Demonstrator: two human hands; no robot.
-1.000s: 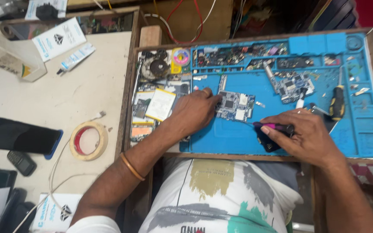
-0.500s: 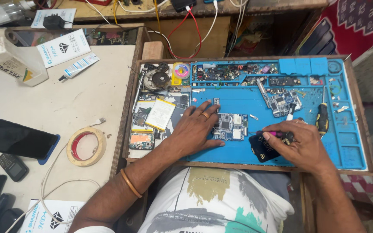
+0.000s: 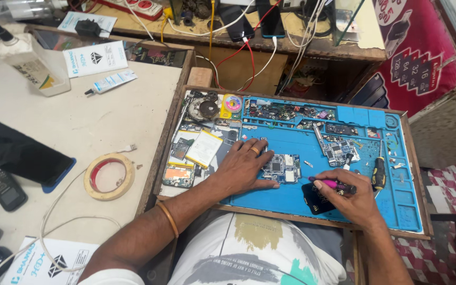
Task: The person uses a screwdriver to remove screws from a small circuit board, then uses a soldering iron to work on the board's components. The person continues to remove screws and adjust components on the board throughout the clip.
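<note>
Left hand (image 3: 241,169) flat, fingers spread, pinning circuit board (image 3: 281,169) on blue mat (image 3: 291,198). Right hand (image 3: 352,200) just right of board, fingers pinching pink-handled tool (image 3: 329,183), long axis pointing left toward board.

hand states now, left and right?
Left hand: open, flat, pressing the circuit board on the blue mat.
Right hand: closed on a pink-handled tool.

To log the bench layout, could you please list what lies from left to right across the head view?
Black phone → beige tape roll → left hand → green circuit board → pink-handled tool in right hand → black-and-yellow screwdriver.
</note>
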